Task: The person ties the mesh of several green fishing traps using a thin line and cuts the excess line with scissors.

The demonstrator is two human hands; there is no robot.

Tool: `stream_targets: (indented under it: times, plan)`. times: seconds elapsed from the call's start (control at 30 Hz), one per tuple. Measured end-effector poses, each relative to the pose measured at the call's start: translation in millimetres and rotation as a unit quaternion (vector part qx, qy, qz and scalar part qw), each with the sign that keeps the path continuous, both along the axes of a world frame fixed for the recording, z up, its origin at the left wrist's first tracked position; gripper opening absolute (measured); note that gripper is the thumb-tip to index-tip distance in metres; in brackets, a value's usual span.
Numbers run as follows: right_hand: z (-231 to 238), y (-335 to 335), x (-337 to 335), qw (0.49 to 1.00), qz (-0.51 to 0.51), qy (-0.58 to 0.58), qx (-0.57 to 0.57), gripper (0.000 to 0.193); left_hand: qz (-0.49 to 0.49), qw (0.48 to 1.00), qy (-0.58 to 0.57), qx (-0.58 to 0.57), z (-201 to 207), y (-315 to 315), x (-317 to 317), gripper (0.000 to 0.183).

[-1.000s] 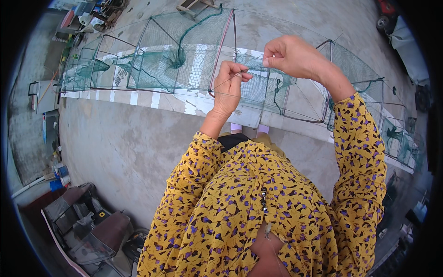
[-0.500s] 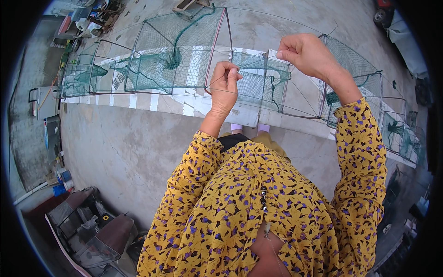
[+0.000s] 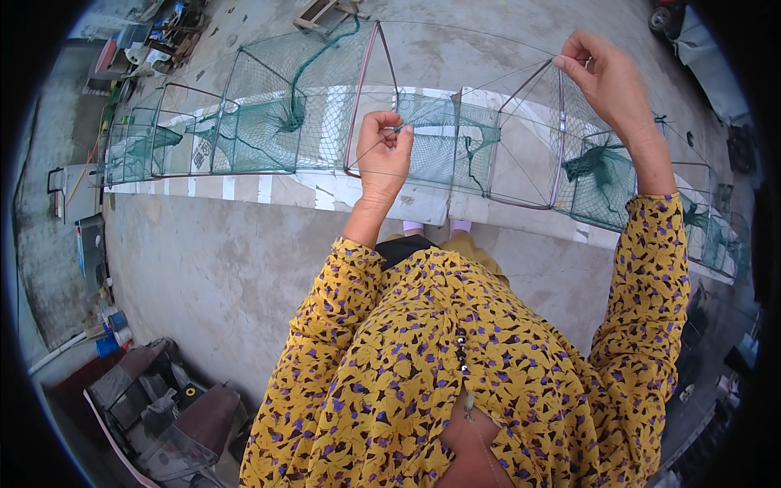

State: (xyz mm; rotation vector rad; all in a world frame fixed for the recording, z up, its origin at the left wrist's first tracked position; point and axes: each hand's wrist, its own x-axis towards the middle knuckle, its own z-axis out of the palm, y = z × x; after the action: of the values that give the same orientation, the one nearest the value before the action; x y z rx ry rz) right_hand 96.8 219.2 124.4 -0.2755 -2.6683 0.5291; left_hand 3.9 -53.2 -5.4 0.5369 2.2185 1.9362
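Observation:
A long green netting fish trap (image 3: 321,122) with several square wire frames lies stretched across a pale bench (image 3: 321,191). My left hand (image 3: 382,154) is closed in a pinch beside a reddish upright frame (image 3: 364,89), fingertips at the netting's edge. Higher and to the right, my right hand (image 3: 606,85) is raised and closed, thumb and forefinger pinched at the top corner of another wire frame (image 3: 561,122). A thin thread seems to run leftward from those fingertips. Between my hands a netting funnel (image 3: 480,134) narrows inside the trap. Whatever lies inside the left pinch is too small to see.
A small wooden stool (image 3: 321,15) stands beyond the trap. At lower left is a vehicle with a dark seat (image 3: 203,415). Assorted items (image 3: 150,49) lie along the left wall. A covered object (image 3: 716,65) and a wheel (image 3: 663,18) are at far right.
My right hand has moved up and right, to a frame's top corner. My left hand has shifted slightly left and stays pinched. The view has shifted a little.

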Motion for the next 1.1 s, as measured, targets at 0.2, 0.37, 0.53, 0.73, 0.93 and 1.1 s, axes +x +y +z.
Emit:
stream_targets:
  times: [0.2, 0.37, 0.53, 0.73, 0.93, 1.1]
  plan:
    - [2, -18, -15, 0.986, -0.032, 0.039, -0.161, 0.023, -0.010, 0.991, 0.057, -0.118, 0, -1, -2, 0.024]
    - [10, -57, -40, 0.878, 0.005, 0.062, -0.475, 0.014, -0.015, 0.988, 0.067, -0.137, -12, -10, -6, 0.014]
    - [-26, -93, -53, 0.873, 0.100, -0.063, -0.473, 0.018, -0.012, 0.977, -0.213, -0.006, 7, 0, -4, 0.009]
    - [-80, -121, -58, 0.877, 0.098, -0.229, -0.410, 0.008, 0.030, 0.960, -0.278, -0.015, 11, 5, -3, 0.009]
    - [-82, -127, -59, 0.875, 0.060, -0.252, -0.409, 0.006, 0.016, 0.952, -0.305, -0.019, 12, 5, -2, 0.009]
    - [-90, -128, -57, 0.872, 0.050, -0.249, -0.418, 0.006, 0.011, 0.950, -0.311, -0.014, 11, 4, -1, 0.009]
